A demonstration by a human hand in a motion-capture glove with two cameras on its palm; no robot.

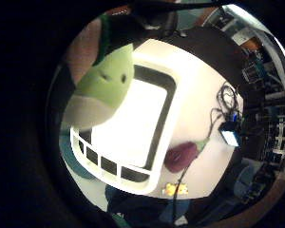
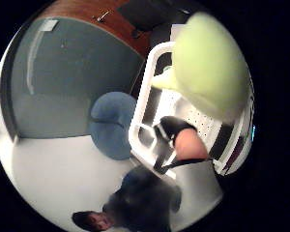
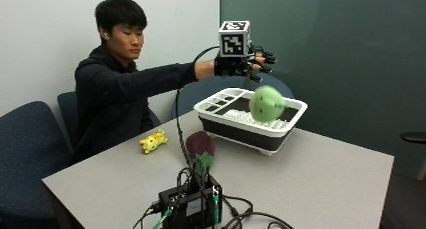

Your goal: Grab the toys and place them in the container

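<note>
Outside view: the gloved right hand (image 3: 249, 64) hovers above the white container (image 3: 226, 120), fingers (image 3: 265, 59) released; the green plush toy (image 3: 267, 103) is mid-air over it. Purple eggplant toy (image 3: 200, 144) and yellow toy (image 3: 153, 141) remain on the tabletop (image 3: 319, 179).

Outside view: even, soft room light from above, no hard shadows; the table (image 3: 319, 174) reads flat grey with only a faint shadow under the rack (image 3: 250, 120). Green toy (image 3: 267, 103) is smeared by motion blur; the rest is fairly clear. Palm views: dark surround, strong bending of straight lines toward the rim. In the little-finger view the rack floor (image 1: 133, 118) and table are blown out by glare. In the thumb view the green toy sits very close and out of focus.
</note>
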